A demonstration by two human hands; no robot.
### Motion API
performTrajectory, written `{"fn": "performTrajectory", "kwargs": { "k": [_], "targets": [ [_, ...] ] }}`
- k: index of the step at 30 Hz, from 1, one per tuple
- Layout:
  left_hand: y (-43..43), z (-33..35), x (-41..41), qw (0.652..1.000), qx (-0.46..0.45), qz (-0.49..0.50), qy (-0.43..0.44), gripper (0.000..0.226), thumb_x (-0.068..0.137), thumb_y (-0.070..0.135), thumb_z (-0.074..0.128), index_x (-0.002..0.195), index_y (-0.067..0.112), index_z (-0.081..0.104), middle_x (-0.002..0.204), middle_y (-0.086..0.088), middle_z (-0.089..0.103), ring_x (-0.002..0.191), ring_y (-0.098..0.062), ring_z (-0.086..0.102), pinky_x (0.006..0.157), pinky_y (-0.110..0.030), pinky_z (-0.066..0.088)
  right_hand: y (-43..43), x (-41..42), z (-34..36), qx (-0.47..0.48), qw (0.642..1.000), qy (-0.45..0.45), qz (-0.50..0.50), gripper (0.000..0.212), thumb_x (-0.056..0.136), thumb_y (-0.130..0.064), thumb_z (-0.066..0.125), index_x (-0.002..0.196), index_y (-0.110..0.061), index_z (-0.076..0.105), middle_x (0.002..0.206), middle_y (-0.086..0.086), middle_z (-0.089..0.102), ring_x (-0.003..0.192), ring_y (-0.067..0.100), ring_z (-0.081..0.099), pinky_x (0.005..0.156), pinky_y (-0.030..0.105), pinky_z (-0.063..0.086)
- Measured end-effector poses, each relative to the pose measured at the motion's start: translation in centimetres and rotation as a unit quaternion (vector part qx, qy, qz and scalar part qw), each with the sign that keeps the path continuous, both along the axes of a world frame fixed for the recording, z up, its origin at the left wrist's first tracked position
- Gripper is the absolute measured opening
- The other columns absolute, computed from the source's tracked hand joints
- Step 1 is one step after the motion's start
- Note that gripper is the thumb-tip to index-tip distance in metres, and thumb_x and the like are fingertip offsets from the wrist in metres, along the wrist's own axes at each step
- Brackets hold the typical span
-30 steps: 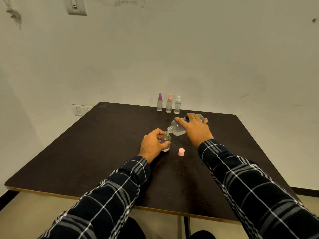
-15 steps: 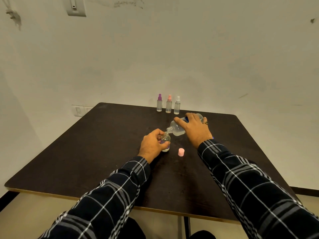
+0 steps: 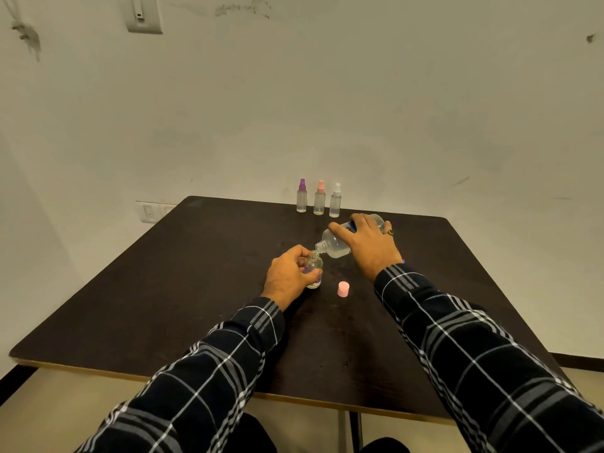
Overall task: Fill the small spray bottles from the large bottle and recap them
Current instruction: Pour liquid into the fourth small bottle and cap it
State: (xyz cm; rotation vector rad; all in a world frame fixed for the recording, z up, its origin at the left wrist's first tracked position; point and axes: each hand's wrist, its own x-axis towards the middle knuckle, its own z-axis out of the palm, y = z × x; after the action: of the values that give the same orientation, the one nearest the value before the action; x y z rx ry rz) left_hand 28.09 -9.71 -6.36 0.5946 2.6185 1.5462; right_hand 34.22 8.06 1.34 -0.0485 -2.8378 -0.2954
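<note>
Mid tabletop (image 3: 196,273): left hand (image 3: 287,276) grips small bottle (image 3: 313,268), right hand (image 3: 367,243) grips tilted large bottle (image 3: 336,245); keep necks aligned, pour slow

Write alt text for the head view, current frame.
The right hand tips the large bottle so its neck meets the mouth of the small bottle, which the left hand holds upright on the dark table. A pink cap stands loose beside it; three capped spray bottles line the far edge.
</note>
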Motion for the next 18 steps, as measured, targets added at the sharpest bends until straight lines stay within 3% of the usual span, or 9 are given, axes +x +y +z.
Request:
{"fn": "performTrajectory", "kwargs": {
  "k": [18],
  "targets": [
    [-0.03, 0.29, 0.22, 1.000, 0.007, 0.001, 0.004, 0.029, 0.083, 0.022, 0.083, 0.108, 0.027, 0.067, 0.095, 0.011, 0.074, 0.087, 0.002, 0.070, 0.086, -0.022, 0.058, 0.08, -0.19, -0.08, -0.002, 1.000, 0.001, 0.002, 0.081, 0.088, -0.011, 0.069, 0.148, -0.040, 0.024, 0.149, 0.013, 0.029, 0.142, 0.032, 0.024, 0.109, 0.068, 0.026]
  ]
}}
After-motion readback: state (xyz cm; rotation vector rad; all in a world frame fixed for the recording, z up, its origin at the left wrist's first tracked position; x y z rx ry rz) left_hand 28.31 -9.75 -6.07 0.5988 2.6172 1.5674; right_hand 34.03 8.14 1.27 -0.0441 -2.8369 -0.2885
